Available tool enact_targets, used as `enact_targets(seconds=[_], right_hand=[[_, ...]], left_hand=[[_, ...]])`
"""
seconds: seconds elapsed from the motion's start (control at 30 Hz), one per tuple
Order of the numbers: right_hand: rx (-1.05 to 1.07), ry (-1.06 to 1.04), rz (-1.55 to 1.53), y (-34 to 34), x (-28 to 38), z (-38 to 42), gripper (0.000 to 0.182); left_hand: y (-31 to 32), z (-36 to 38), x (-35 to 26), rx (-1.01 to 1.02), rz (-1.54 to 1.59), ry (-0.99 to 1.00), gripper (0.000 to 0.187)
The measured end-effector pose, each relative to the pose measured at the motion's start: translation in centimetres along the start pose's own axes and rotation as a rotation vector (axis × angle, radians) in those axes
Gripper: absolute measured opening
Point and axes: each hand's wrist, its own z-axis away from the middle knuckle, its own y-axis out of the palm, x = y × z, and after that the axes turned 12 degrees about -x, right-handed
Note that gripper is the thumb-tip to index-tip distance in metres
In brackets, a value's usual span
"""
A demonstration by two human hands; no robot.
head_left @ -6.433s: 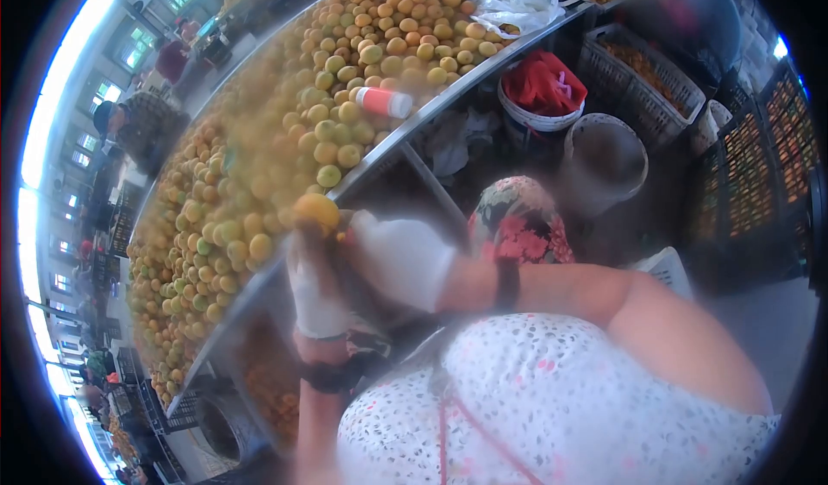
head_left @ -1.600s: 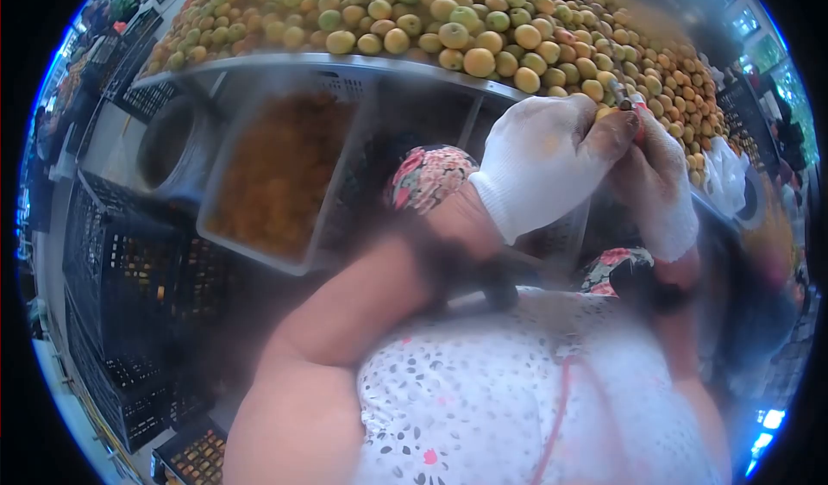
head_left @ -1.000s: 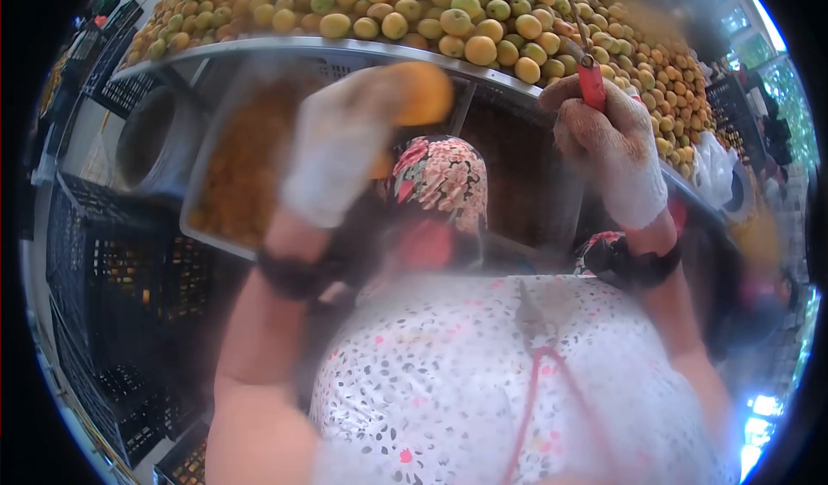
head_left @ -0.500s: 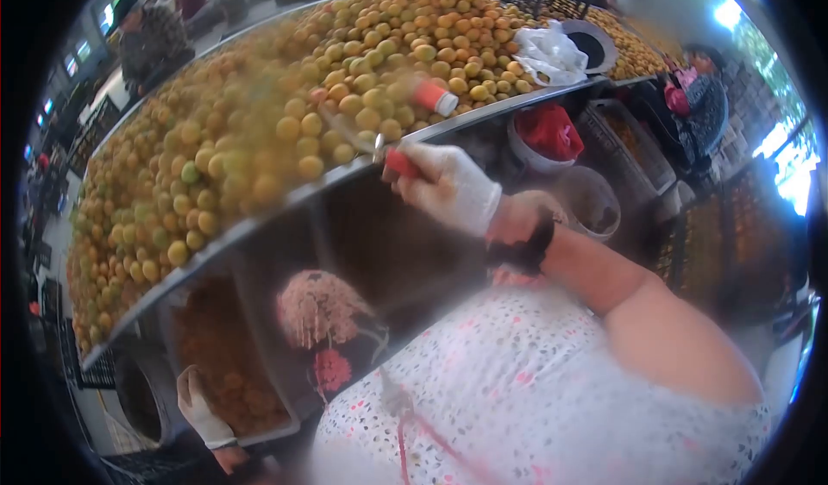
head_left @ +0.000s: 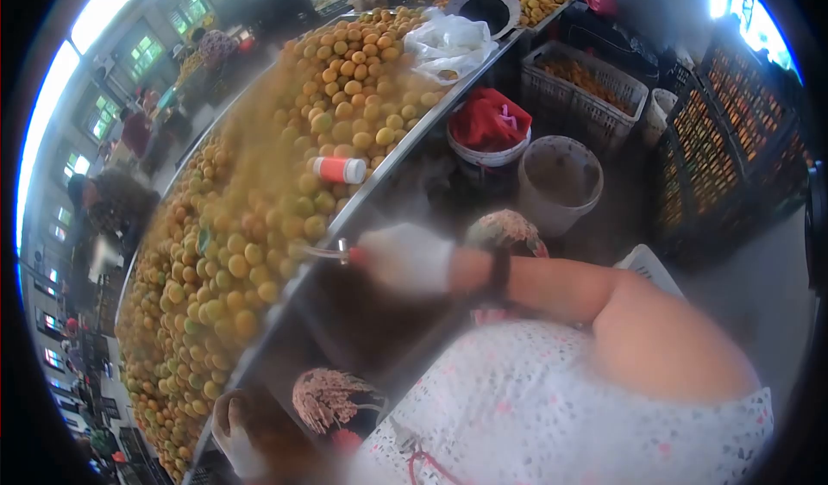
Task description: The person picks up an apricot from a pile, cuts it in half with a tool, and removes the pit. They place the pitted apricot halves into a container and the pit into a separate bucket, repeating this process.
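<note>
My right hand (head_left: 405,259), in a white glove, is closed around the red handle of a small knife (head_left: 326,253). The knife's thin metal blade points left over the metal rim (head_left: 358,200) of a long table. My left hand (head_left: 237,442), also gloved, is low at the left beside the table's front edge, fingers up and slightly apart, holding nothing visible. A big heap of yellow-green and orange round fruit (head_left: 220,300) covers the table. On the fruit lies a red and white cylinder (head_left: 339,170), just beyond the knife.
A white plastic bag (head_left: 448,43) and a round dark-centred basin (head_left: 483,9) sit at the table's far end. To the right stand a bucket with red cloth (head_left: 489,121), a pale bucket (head_left: 561,183), a crate of orange pieces (head_left: 586,93) and stacked black crates (head_left: 733,123). People work at the far left.
The view has swung to the right, shifting the table and bins leftward. My right hand, still gripping the knife, is now lower, at the table's front edge. My left hand is closer to the rim.
</note>
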Motion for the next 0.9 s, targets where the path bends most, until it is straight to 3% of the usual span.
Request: enact_targets(seconds=[0.03, 0.1, 0.17, 0.2, 0.3, 0.37, 0.47, 0.53, 0.6, 0.67, 0.73, 0.9], right_hand=[[0.066, 0.081, 0.039, -0.6, -0.8, 0.2, 0.021], [-0.005, 0.047, 0.048, -1.5, -3.0, 1.2, 0.018], [-0.095, 0.143, -0.417, -4.5, -3.2, 2.0, 0.017], [-0.051, 0.381, -0.532, -6.5, -2.2, 2.0, 0.017], [-0.067, 0.529, -0.551, -11.3, -2.8, 2.0, 0.017], [-0.183, 0.598, -0.633, -13.1, -3.9, 2.4, 0.017], [-0.382, 0.731, -0.707, -14.2, -7.7, 3.4, 0.017], [-0.425, 0.792, -0.727, -15.1, -9.5, 3.1, 0.018], [-0.543, 0.927, -0.702, -15.6, -11.5, 2.6, 0.02], [-0.597, 0.941, -0.693, -15.2, -14.3, 2.3, 0.021], [-0.664, 0.941, -0.665, -14.6, -16.8, 1.7, 0.022], [-0.63, 0.989, -0.624, -13.3, -21.0, 0.3, 0.022]], left_hand=[[0.4, -0.8, -0.6, 0.019, -0.023, 0.037, 0.027], [1.6, -2.7, -2.7, 0.05, -0.017, 0.046, 0.031], [4.3, -3.8, -7.2, 0.16, -0.123, 0.221, 0.032], [6.4, -3.8, -7.5, 0.024, -0.215, 0.443, 0.033], [10.9, -7.6, -12.0, 0.194, -0.104, 0.29, 0.033], [14.3, -11.1, -13.0, 0.312, -0.276, 0.538, 0.029], [20.3, -14.8, -15.7, 0.391, -0.299, 0.391, 0.026], [24.4, -18.3, -16.0, 0.477, -0.346, 0.665, 0.018], [28.5, -21.6, -16.3, 0.517, -0.338, 0.689, 0.019], [32.4, -26.7, -14.4, 0.579, -0.394, 1.131, 0.022], [36.2, -31.8, -11.7, 0.589, -0.649, 1.067, 0.027], [46.1, -37.7, -7.2, 0.598, -0.657, 0.776, 0.042]])
